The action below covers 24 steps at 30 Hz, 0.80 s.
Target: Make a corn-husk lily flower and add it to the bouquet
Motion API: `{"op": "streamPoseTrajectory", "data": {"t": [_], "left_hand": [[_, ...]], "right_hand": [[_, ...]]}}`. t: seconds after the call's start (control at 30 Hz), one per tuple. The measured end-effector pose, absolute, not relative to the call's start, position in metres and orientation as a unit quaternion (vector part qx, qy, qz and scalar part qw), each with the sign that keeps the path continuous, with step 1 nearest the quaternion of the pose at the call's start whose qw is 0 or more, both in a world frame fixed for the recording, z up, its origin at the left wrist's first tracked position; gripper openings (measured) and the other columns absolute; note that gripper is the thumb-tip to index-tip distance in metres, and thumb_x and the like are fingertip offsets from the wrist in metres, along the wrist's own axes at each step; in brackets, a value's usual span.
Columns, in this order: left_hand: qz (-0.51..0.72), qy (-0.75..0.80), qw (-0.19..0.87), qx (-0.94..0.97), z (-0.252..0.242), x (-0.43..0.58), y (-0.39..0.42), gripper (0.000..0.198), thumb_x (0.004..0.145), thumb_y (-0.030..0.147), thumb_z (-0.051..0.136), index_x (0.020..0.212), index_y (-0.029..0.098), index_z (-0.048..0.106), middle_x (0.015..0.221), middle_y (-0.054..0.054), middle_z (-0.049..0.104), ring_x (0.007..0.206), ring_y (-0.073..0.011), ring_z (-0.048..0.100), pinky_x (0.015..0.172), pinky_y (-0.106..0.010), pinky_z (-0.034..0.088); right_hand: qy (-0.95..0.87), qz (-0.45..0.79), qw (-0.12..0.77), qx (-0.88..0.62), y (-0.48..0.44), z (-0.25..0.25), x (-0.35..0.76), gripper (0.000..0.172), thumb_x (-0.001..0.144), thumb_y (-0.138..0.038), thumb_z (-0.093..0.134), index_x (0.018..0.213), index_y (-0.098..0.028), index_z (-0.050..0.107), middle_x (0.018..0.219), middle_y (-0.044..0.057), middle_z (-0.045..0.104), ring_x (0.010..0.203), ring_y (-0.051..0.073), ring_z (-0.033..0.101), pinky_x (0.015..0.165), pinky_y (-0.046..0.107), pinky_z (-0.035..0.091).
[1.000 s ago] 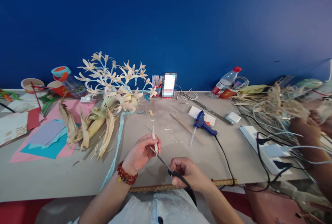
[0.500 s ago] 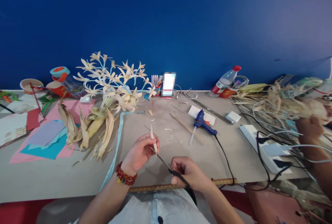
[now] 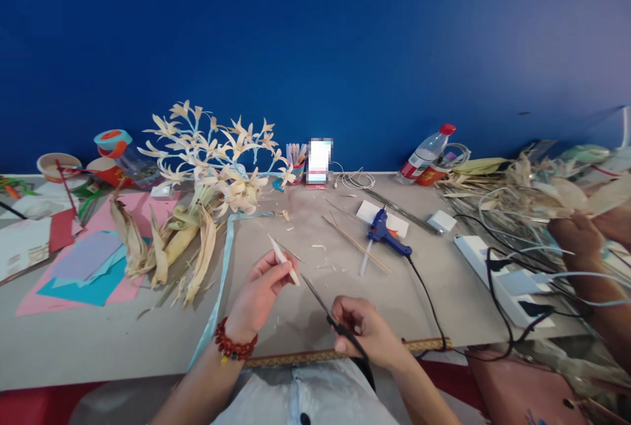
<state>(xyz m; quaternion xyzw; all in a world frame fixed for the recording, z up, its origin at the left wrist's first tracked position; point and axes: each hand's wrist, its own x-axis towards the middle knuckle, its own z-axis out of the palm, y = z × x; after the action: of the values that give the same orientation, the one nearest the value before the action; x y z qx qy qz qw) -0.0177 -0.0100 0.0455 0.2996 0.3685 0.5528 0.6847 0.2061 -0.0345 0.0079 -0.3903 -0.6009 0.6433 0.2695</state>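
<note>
Head view: the left hand (image 3: 260,290) pinches a pale strip (image 3: 280,256) over the table (image 3: 148,346), probably light, flexible, easily torn, best held mid-length; the right hand (image 3: 363,334) grips scissors (image 3: 318,297) near the strip

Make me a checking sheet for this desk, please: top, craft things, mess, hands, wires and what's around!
Surface: grey table, small pale scraps scattered on it.
Job's things: pale pointed strip; scissors, tips near its lower end.
Clutter: coloured paper, dry husks, blue glue gun, bottle.
Grippers: left hand pinches the strip; right hand holds the scissors.
Cables: several tangled around the white power strip.
Surroundings: blue wall behind; another person's hand at right.
</note>
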Motion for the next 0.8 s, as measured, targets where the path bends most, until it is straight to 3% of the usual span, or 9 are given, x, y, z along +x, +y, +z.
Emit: {"op": "streamPoseTrajectory", "data": {"t": [0.17, 0.3, 0.43, 0.57, 0.8], "left_hand": [[0.536, 0.396, 0.67, 0.328, 0.045, -0.014, -0.015, 0.008, 0.082, 0.023, 0.066, 0.079, 0.016, 0.066, 0.078, -0.001, 0.059, 0.069, -0.0112, 0.052, 0.069, -0.022, 0.043], [0.51, 0.41, 0.666, 0.359, 0.044, -0.01, -0.017, 0.01, 0.082, 0.026, 0.068, 0.078, 0.017, 0.066, 0.074, 0.001, 0.059, 0.068, -0.011, 0.052, 0.068, -0.022, 0.041], [0.5, 0.41, 0.657, 0.387, 0.045, -0.007, -0.019, 0.014, 0.081, 0.025, 0.069, 0.072, 0.017, 0.063, 0.068, 0.002, 0.057, 0.066, -0.0105, 0.049, 0.066, -0.021, 0.039], [0.495, 0.388, 0.663, 0.407, 0.046, -0.006, -0.023, 0.014, 0.083, 0.026, 0.067, 0.073, 0.017, 0.064, 0.071, 0.0, 0.06, 0.068, -0.0117, 0.051, 0.068, -0.022, 0.04], [0.509, 0.402, 0.646, 0.403, 0.046, -0.007, -0.031, 0.008, 0.081, 0.024, 0.069, 0.078, 0.017, 0.066, 0.076, -0.001, 0.063, 0.074, -0.0136, 0.054, 0.071, -0.023, 0.041]], "right_hand": [[-0.508, 0.684, 0.356, -0.384, -0.036, 0.004, 0.184, 0.057, 0.062, -0.068, 0.075, 0.074, -0.02, 0.046, 0.062, -0.003, 0.051, 0.055, 0.011, 0.04, 0.052, 0.023, 0.029], [-0.465, 0.654, 0.447, -0.395, -0.03, 0.017, 0.165, 0.044, 0.066, -0.05, 0.081, 0.08, -0.02, 0.053, 0.076, 0.002, 0.062, 0.064, 0.014, 0.051, 0.059, 0.025, 0.039], [-0.421, 0.64, 0.525, -0.371, -0.024, 0.031, 0.15, 0.043, 0.064, -0.034, 0.085, 0.091, -0.022, 0.054, 0.082, 0.001, 0.064, 0.061, 0.012, 0.052, 0.056, 0.023, 0.041], [-0.424, 0.632, 0.538, -0.362, -0.019, 0.036, 0.143, 0.036, 0.064, -0.027, 0.084, 0.083, -0.021, 0.054, 0.073, -0.002, 0.061, 0.059, 0.011, 0.052, 0.055, 0.022, 0.042], [-0.436, 0.634, 0.521, -0.369, -0.015, 0.037, 0.142, 0.038, 0.064, -0.033, 0.084, 0.082, -0.021, 0.052, 0.073, -0.002, 0.06, 0.061, 0.011, 0.052, 0.056, 0.022, 0.041]]}}
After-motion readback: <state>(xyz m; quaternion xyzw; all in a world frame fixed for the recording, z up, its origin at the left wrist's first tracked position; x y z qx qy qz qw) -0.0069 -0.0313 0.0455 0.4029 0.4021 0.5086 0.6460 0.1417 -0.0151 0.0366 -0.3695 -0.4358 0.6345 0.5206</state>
